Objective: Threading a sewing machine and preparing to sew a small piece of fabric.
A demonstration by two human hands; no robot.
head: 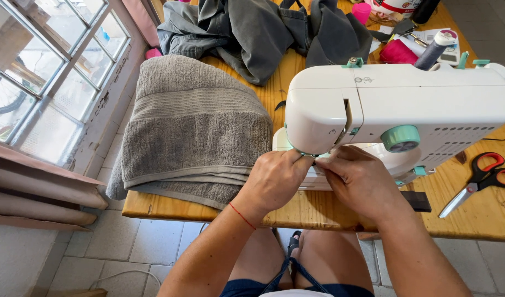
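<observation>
Both forearms come up from about 6 o'clock and meet under the head of the white sewing machine (395,104), which stands at the middle right of the wooden table (313,212). The left hand (274,179) lies knuckles up, its fingers curled and pressed together, the tips pinching something very small just below the needle area; what it pinches is too small to tell. A thin red string goes around this wrist. The right hand (362,179) touches the left one at the fingertips, also curled and pinching at the same place, near the machine's base. At 9 o'clock from the hands lies a folded grey towel (192,126), hanging a little over the table edge. At 12 o'clock is a heap of dark grey cloth (263,33). A grey thread spool (435,50) stands on top of the machine at 1 o'clock. Scissors with red handles (481,179) lie at 3 o'clock, well apart from the hands.
</observation>
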